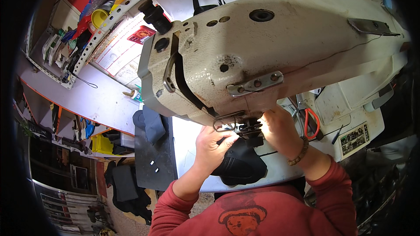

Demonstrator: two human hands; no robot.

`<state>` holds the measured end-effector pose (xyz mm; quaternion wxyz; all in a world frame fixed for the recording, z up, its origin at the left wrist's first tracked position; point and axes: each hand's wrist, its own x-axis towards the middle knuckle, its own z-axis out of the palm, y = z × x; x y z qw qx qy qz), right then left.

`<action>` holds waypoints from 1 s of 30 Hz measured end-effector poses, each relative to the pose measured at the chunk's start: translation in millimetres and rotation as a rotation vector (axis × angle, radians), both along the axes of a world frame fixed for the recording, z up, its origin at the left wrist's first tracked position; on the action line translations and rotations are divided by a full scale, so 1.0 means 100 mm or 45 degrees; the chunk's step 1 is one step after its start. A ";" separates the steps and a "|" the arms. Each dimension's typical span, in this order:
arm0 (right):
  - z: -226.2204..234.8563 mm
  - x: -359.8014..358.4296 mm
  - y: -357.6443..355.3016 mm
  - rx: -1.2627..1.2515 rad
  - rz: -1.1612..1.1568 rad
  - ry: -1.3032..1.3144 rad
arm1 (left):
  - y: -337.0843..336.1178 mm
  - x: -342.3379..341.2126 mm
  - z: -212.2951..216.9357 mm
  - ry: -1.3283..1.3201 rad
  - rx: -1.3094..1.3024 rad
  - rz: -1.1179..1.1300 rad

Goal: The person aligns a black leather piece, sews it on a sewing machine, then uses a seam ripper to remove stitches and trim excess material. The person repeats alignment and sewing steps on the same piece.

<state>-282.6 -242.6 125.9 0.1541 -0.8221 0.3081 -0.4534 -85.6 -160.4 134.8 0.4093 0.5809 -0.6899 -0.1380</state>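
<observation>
Head view: one industrial sewing machine [280, 48], cream-coloured and worn, fills the upper half; its needle area sits at 6 o'clock under the head. One dark fabric piece [240, 164] lies on the white machine table [188, 148], its upper edge at the presser foot [249, 129]. The left hand [214, 146] grasps the fabric's left edge with fingers curled; the right hand [278, 133], wearing one beaded bracelet [299, 152], presses fingers at the foot, though whether it pinches fabric cannot be determined. Judged progress: the piece is positioned under the foot, and most of it hangs toward the operator, apparently unsewn. One pair of red-handled scissors [311, 124] rests at 3 o'clock of the hands; one control panel [354, 139] lies further right.
</observation>
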 end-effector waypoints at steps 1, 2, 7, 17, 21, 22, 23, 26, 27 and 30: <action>-0.01 0.02 0.01 -0.028 -0.036 -0.005 | 0.00 0.00 0.00 0.029 0.033 -0.006; -0.02 0.05 0.02 -0.055 -0.072 -0.010 | 0.00 0.00 0.00 0.044 0.045 -0.005; -0.10 0.21 0.05 -0.073 -0.186 -0.155 | -0.02 -0.01 -0.02 0.086 0.043 -0.034; -0.17 0.29 0.08 -0.068 -0.183 -0.151 | -0.03 0.02 -0.11 0.147 0.108 -0.019; -0.15 0.28 0.12 -0.086 -0.227 -0.104 | -0.02 0.01 -0.12 0.206 0.164 0.011; -0.15 0.29 0.14 -0.091 -0.245 -0.114 | -0.02 0.01 -0.12 0.233 0.154 -0.008; -0.15 0.29 0.15 -0.109 -0.256 -0.125 | -0.02 0.01 -0.13 0.245 0.131 -0.024; -0.14 0.31 0.16 -0.059 -0.209 -0.222 | -0.03 0.01 -0.15 0.275 0.086 -0.054; -0.14 0.31 0.15 -0.056 -0.229 -0.195 | -0.03 0.01 -0.15 0.274 0.052 -0.069; -0.13 0.31 0.12 -0.115 -0.270 -0.131 | -0.04 0.01 -0.16 0.239 0.045 -0.043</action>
